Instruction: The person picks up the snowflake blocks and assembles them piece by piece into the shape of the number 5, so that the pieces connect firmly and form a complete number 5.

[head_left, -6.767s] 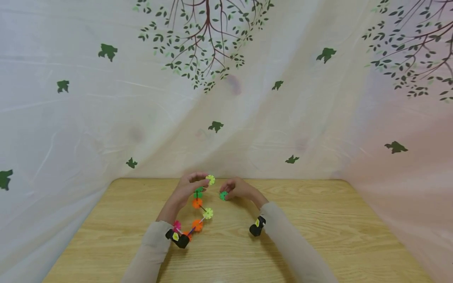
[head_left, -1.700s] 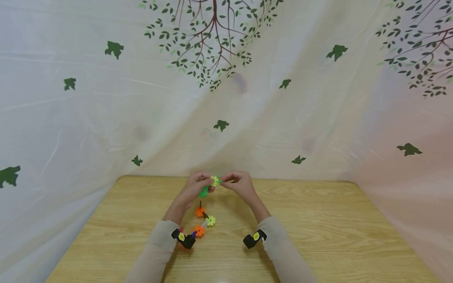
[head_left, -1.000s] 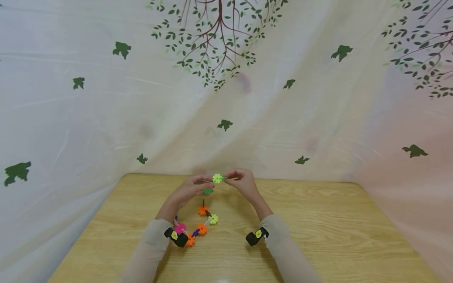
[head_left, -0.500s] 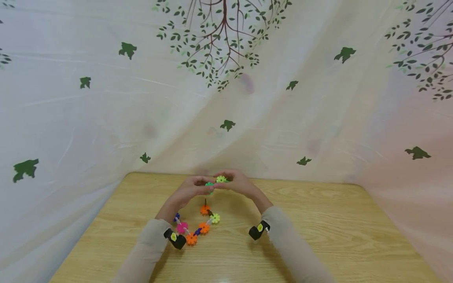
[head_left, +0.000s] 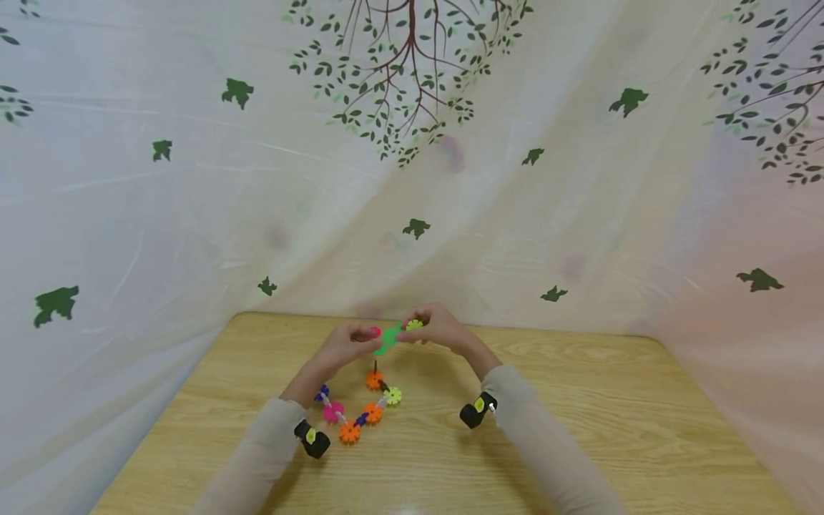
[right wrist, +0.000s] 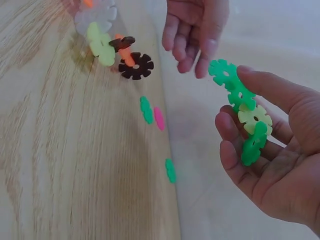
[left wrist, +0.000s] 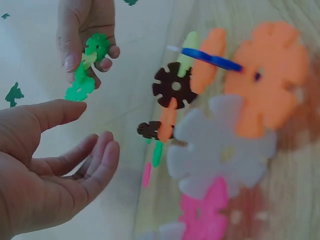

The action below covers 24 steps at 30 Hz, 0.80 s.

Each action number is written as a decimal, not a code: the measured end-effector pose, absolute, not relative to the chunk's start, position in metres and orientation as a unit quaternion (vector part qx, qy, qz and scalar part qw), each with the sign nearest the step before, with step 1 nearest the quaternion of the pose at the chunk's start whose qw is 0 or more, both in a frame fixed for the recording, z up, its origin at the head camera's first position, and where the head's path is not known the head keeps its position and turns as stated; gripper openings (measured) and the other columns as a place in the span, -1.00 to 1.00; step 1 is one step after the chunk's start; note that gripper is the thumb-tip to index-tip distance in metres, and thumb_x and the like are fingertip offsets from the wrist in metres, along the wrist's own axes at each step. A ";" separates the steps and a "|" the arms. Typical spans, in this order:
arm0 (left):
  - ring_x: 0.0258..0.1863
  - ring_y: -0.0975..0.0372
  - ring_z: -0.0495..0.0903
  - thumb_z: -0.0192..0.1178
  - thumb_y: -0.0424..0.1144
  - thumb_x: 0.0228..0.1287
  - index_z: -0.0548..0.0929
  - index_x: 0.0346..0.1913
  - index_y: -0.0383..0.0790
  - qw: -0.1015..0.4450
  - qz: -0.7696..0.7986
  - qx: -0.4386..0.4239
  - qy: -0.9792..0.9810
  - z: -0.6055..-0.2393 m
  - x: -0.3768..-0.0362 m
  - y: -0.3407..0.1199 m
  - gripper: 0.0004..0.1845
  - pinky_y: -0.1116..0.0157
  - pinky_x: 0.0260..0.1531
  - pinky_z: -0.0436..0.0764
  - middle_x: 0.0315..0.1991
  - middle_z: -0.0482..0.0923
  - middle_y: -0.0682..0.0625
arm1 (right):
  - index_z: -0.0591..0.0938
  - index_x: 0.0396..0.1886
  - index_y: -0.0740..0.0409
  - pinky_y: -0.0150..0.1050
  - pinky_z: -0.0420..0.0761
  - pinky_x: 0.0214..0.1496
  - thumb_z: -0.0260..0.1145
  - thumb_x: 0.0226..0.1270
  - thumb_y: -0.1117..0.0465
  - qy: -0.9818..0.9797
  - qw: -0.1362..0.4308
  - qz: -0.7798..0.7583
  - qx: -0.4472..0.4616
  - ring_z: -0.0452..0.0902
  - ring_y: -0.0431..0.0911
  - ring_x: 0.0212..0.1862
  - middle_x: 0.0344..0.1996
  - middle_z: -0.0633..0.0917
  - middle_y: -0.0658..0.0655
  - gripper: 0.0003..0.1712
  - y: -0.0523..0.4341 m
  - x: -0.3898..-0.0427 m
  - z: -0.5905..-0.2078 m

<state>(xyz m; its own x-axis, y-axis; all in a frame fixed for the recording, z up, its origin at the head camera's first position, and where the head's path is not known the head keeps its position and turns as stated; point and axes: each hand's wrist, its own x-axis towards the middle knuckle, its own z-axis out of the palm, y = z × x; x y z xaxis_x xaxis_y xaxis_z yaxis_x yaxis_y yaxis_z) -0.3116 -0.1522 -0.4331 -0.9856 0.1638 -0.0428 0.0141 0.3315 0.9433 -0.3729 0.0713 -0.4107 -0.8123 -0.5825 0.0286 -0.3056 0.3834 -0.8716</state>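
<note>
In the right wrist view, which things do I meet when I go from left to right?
wooden table → chain of snowflake pieces → loose pink piece → left hand → small green and yellow cluster → right hand

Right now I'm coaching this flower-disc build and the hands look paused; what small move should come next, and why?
Probably bring the right hand with its green-and-yellow piece back toward the chain on the table. The right-wrist view shows that piece pinched and apart from the chain, while the left hand is open and holds nothing, so it looks free to steady the chain's brown disc.
</note>
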 end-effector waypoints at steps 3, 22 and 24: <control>-0.20 0.13 0.60 0.26 -0.18 0.20 0.57 0.00 -0.38 0.082 0.540 0.022 0.837 -0.439 -0.310 -0.152 -0.61 0.14 -0.10 0.62 -0.13 0.59 -0.16 | 0.67 -0.32 0.10 0.21 0.56 -0.14 0.46 0.07 0.11 0.815 0.141 -0.493 -0.270 0.54 0.32 -0.20 -0.30 0.64 0.28 -0.77 0.074 -0.373 -0.412; -0.42 0.22 0.59 0.33 -0.28 0.06 0.68 -0.24 -0.32 0.110 0.501 -0.001 0.858 -0.456 -0.309 -0.141 -0.79 0.31 -0.35 0.65 -0.32 0.63 -0.07 | 0.71 -0.24 -0.03 0.06 0.59 -0.27 0.40 0.14 0.06 0.816 0.183 -0.469 -0.285 0.58 0.04 -0.32 -0.33 0.70 0.14 -0.81 0.082 -0.370 -0.435; -0.40 0.22 0.60 0.32 -0.28 0.07 0.68 -0.21 -0.33 0.121 0.514 0.013 0.849 -0.458 -0.310 -0.143 -0.78 0.30 -0.33 0.66 -0.30 0.63 -0.08 | 0.71 -0.24 -0.04 0.01 0.58 -0.32 0.40 0.15 0.07 0.817 0.182 -0.465 -0.288 0.56 0.05 -0.35 -0.41 0.69 0.11 -0.82 0.083 -0.369 -0.438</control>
